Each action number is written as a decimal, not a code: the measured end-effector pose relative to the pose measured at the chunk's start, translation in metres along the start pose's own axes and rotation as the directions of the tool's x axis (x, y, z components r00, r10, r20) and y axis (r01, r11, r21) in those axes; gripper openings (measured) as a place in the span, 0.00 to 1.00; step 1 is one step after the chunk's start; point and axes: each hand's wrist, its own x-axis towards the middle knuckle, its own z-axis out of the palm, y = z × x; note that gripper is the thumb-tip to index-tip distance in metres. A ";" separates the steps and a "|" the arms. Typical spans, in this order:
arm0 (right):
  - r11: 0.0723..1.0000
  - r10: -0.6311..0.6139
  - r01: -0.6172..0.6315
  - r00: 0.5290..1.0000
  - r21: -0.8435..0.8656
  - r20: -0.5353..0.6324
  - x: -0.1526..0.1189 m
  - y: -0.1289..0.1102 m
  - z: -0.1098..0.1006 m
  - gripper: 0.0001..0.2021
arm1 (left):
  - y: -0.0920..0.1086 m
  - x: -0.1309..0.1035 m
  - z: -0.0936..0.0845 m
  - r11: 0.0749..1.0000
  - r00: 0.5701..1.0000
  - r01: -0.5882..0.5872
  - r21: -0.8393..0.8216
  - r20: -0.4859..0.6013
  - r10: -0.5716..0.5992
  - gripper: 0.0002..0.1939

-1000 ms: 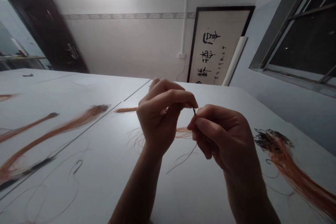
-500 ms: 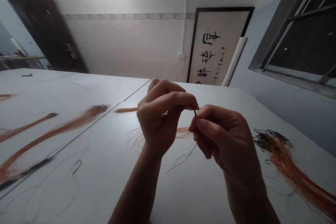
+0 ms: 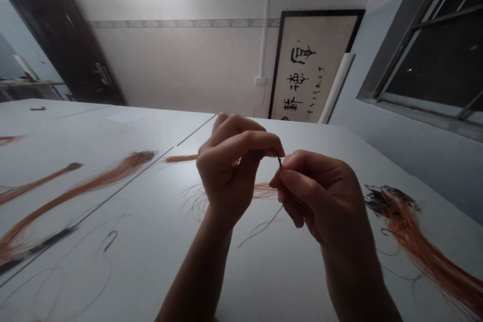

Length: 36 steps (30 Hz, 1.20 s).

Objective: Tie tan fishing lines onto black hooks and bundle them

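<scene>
My left hand [image 3: 234, 163] is closed, its fingertips pinching one end of a small dark hook [image 3: 279, 161]. Thumb and forefinger of my right hand [image 3: 320, 191] grip the same piece from the right, so most of it is hidden. A thin strand [image 3: 264, 230] trails down and left below my right fingers. Behind my left hand, an orange thread bundle [image 3: 181, 158] lies on the white table [image 3: 279, 276]. More orange threads [image 3: 264, 190] show between the hands.
At the right lies an orange bundle with many dark hooks [image 3: 407, 226]. Long orange bundles [image 3: 81, 188] spread over the left side, near a loose hook [image 3: 110, 240] with a curling line. A framed calligraphy panel [image 3: 313, 65] stands by the far wall.
Both hands hold nearly the same pose. My right fingertips have shifted very slightly around the dark piece, and the trailing strand has moved a little.
</scene>
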 end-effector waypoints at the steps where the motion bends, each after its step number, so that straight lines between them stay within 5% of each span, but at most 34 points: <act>1: 1.000 0.001 -0.001 1.000 -0.001 -0.001 0.000 0.000 0.000 0.09 | 0.000 0.000 0.000 1.000 1.000 0.000 0.004 0.001 0.000 0.14; 36: 1.000 -0.007 0.007 1.000 -0.023 -0.014 -0.004 -0.001 0.000 0.10 | -0.002 -0.002 0.003 0.994 0.999 0.029 -0.106 0.028 -0.026 0.13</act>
